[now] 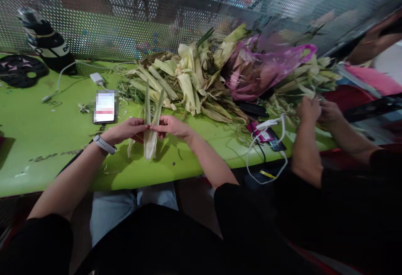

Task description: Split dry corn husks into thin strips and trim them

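Between my two hands is a pale corn husk (150, 145), split into two strips that point away from me. My left hand (132, 127) pinches its left strip near the middle; a white watch band is on that wrist. The right strip is pinched by my right hand (169, 126), fingertips close to those of the left. The husk's wide end hangs toward me above the green table (125, 174). Just beyond my hands lies a heap of corn husks (188, 82), some whole and some in strips.
A phone (105, 106) and a white adapter (96, 78) with cable lie to the left, near a black bottle (47, 42). A pink plastic bag (260, 70) sits on the husks. At right, a co-worker's hands (317, 109) handle husk beside a white cable (284, 130). A perforated metal screen (125, 19) stands behind.
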`<state>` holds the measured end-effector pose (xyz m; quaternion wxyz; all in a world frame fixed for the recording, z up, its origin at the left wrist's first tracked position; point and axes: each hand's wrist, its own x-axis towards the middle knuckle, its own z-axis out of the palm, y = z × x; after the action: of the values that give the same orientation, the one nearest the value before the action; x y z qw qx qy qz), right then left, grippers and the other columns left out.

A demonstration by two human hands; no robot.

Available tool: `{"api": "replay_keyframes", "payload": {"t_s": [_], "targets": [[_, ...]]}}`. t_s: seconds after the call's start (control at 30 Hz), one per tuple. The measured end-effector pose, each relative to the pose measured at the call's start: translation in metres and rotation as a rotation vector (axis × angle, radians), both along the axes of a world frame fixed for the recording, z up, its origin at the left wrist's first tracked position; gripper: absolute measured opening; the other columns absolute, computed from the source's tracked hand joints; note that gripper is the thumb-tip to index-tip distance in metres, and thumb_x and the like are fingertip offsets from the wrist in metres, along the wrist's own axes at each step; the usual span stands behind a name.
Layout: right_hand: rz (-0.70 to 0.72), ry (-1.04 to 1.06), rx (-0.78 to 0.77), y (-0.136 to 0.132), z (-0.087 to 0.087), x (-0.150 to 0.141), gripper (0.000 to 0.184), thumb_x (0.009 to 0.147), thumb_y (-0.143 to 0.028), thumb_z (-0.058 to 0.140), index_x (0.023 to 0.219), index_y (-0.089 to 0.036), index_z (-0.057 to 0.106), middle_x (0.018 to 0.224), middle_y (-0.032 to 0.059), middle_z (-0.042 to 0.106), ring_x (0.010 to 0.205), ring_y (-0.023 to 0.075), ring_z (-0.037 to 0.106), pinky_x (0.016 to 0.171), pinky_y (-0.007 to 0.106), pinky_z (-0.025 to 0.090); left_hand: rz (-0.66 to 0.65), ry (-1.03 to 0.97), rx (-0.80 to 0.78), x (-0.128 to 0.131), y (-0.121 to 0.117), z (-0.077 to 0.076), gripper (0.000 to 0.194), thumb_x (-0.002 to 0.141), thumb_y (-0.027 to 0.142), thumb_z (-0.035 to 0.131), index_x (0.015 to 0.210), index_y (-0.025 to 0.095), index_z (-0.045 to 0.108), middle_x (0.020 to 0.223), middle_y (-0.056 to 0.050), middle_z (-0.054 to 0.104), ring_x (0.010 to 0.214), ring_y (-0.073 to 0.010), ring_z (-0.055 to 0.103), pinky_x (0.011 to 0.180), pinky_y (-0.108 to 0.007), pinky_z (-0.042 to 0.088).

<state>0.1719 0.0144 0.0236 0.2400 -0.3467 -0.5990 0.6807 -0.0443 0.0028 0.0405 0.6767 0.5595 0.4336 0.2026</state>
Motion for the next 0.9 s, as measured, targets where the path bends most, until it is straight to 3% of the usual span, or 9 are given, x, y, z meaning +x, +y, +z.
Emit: {"api": "replay_keyframes", "payload": {"t_s": [0.1,0.23,0.4,0.63,0.8,0.9], "targets": [[-0.081,0.036,0.028,-0.005,-0.001,-0.006,0.043,0.073,-0.029,0.082,0.103,-0.016,0.054,0.076,-0.001,0.067,0.057,0.0087,0.061,0.05,0.02,0.052,0.018,-0.033,-0.039,0.006,-0.003,-0.006,0.022,0.083,0.033,0.069,0.092,0.013,0.07,0.084,-0.01,0.075,0.072,-0.019,0.072,0.062,-0.028,0.059],[-0.176,0.007,0.087,-0.006,0.002,-0.007,0.045,0.073,-0.034,0.082,0.1,-0.019,0.048,0.077,-0.002,0.064,0.059,0.0092,0.06,0.049,0.02,0.05,0.07,-0.158,-0.107,0.008,-0.003,-0.009,0.029,0.09,0.036,0.059,0.101,0.012,0.069,0.09,-0.014,0.076,0.08,-0.0236,0.073,0.067,-0.034,0.06],[-0.289,-0.039,0.199,-0.002,0.0,-0.002,0.047,0.074,-0.041,0.08,0.099,-0.019,0.047,0.072,-0.0032,0.059,0.059,0.01,0.057,0.048,0.021,0.046,-0.064,-0.248,-0.107,0.012,-0.007,-0.007,0.038,0.086,0.026,0.065,0.122,0.017,0.061,0.108,-0.013,0.074,0.098,-0.0253,0.072,0.081,-0.038,0.059],[-0.554,-0.036,0.227,0.003,-0.008,-0.005,0.054,0.071,-0.048,0.08,0.102,-0.022,0.044,0.068,-0.0064,0.05,0.057,0.0088,0.049,0.045,0.02,0.037,-0.142,-0.264,-0.046,0.013,-0.009,-0.015,0.055,0.088,0.018,0.063,0.14,0.024,0.045,0.118,-0.012,0.07,0.099,-0.022,0.071,0.082,-0.036,0.058],[-0.464,0.012,0.244,0.001,0.0,-0.002,0.044,0.075,-0.056,0.073,0.091,-0.021,0.052,0.059,-0.0065,0.049,0.046,0.0075,0.04,0.04,0.023,0.032,-0.117,-0.234,-0.083,0.014,-0.011,-0.01,0.037,0.089,0.024,0.062,0.125,0.021,0.055,0.109,-0.01,0.072,0.092,-0.0205,0.072,0.078,-0.034,0.059],[-0.539,0.005,0.267,0.001,0.004,-0.001,0.039,0.078,-0.055,0.071,0.084,-0.021,0.053,0.054,-0.0072,0.047,0.043,0.0074,0.038,0.04,0.023,0.033,-0.102,-0.151,-0.068,0.017,-0.015,-0.003,0.021,0.088,0.028,0.064,0.105,0.017,0.06,0.094,-0.008,0.073,0.076,-0.0167,0.071,0.066,-0.028,0.057]]}}
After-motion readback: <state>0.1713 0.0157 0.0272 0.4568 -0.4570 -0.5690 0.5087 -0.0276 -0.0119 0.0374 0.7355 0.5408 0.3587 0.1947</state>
